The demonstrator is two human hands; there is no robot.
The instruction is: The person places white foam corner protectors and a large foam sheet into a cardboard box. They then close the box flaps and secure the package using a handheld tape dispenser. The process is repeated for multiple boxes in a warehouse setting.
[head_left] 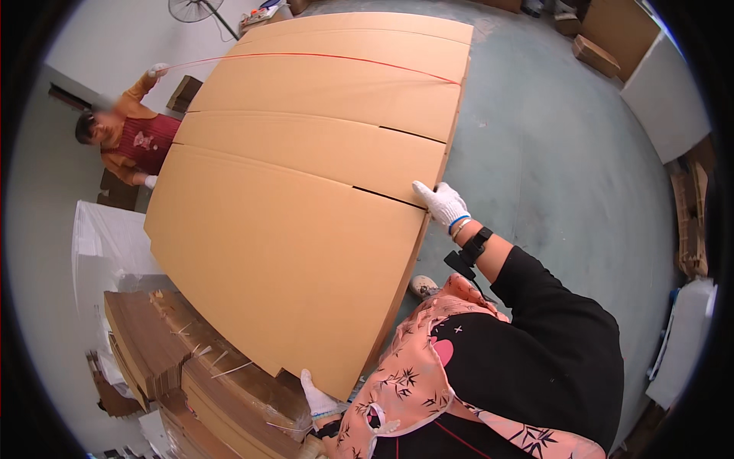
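Note:
A large tan flattened cardboard carton [283, 252], with crease lines and dark slots, spreads across the middle; its right edge looks thick, perhaps several sheets. At that edge my right hand [443, 205], in a white knit glove, grips with the thumb on top and the fingers around the side. My left hand [315, 396], also gloved, clasps the near corner beside a notch, its fingers partly hidden underneath. Toward the far end a thin red strap [306, 54] runs over the cardboard. A co-worker [149, 138] at the far left raises one gloved hand at the strap's end.
Bundled flat cardboard [229, 382] is stacked at the lower left, with a white-wrapped block [115, 241] behind it. Grey-green floor [550, 168] lies to the right. A fan [191, 9] stands at the back; white panels [665, 99] and wooden pallets [690, 214] line the right side.

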